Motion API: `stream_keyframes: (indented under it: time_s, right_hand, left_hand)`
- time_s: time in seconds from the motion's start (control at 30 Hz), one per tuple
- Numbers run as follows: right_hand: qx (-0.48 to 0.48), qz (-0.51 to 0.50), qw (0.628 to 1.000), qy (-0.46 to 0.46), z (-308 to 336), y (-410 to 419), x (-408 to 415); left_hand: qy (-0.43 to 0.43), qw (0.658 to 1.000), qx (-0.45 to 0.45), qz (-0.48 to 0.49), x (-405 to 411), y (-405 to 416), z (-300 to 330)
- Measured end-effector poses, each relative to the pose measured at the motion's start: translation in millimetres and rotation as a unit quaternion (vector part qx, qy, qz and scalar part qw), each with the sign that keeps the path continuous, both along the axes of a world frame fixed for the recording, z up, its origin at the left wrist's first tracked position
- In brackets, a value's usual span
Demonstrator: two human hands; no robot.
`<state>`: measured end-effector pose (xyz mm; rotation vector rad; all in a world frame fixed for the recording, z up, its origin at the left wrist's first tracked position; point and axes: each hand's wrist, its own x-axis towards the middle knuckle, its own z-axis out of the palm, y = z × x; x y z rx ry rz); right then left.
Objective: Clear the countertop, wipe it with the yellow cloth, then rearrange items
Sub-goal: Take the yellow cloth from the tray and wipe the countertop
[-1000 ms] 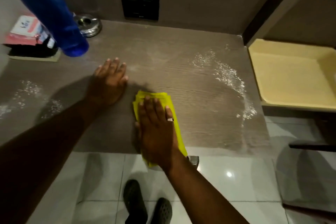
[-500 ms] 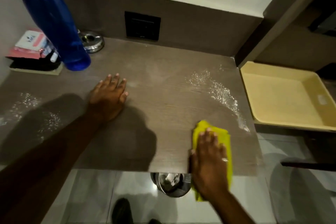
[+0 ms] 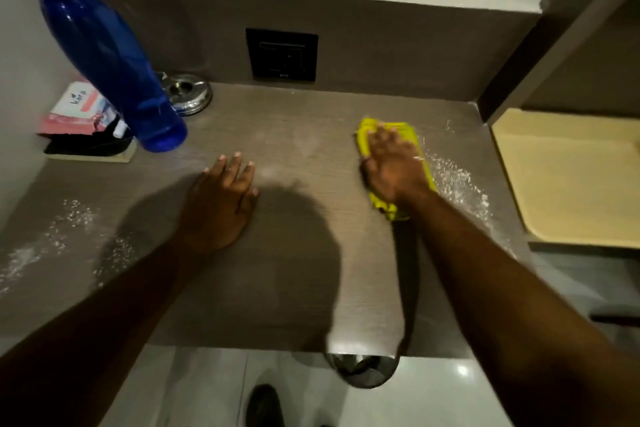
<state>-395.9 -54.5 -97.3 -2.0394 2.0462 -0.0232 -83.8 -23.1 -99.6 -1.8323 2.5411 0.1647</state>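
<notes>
The yellow cloth (image 3: 369,135) lies folded on the dark wood-grain countertop (image 3: 304,288), toward its far right. My right hand (image 3: 391,166) presses flat on top of the cloth and covers most of it. White powder (image 3: 460,187) is strewn just right of the cloth, and more powder (image 3: 65,236) lies at the left edge. My left hand (image 3: 221,201) rests flat on the countertop near the middle, fingers apart, holding nothing.
A blue bottle (image 3: 104,55) stands at the back left, beside a steel ashtray (image 3: 188,94) and a stack of packets on a black tray (image 3: 86,128). A beige tray (image 3: 568,180) sits right of the countertop. A steel bin (image 3: 360,369) stands on the floor below the front edge.
My right hand has slid the yellow cloth from the front edge of the countertop toward the back right. My left hand has stayed in place.
</notes>
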Motion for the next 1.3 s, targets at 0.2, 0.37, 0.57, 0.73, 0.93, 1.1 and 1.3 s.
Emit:
stream_keyframes:
  time_s: [0.2, 0.37, 0.57, 0.73, 0.93, 1.1, 1.3]
  right_hand:
    - [-0.027, -0.244, 0.969, 0.011, 3, 74, -85]
    - [-0.023, -0.298, 0.954, 0.02, 9, 133, -47]
    - [-0.005, -0.129, 0.991, 0.025, 3, 110, 49]
    - [-0.026, 0.073, 0.997, 0.006, 0, 19, 84]
    - [-0.016, 0.138, 0.99, 0.001, 2, -88, 40]
    - [-0.033, 0.073, 0.997, -0.011, -1, -94, -40]
    - [-0.052, -0.144, 0.987, 0.04, -8, -69, -115]
  left_hand:
    - [0.021, 1.0, 0.006, 0.004, 1, 1, 4]
    - [0.021, 1.0, 0.018, 0.001, 2, 3, 9]
    - [-0.021, 1.0, 0.003, -0.01, -19, -9, 10]
    - [-0.029, 0.999, -0.016, 0.004, -40, -39, -2]
    - [-0.013, 1.0, -0.021, 0.0, -34, -46, -7]
    - [-0.009, 1.0, -0.007, 0.014, -33, -42, -2]
    - [0.004, 1.0, 0.001, 0.013, -33, -43, 0]
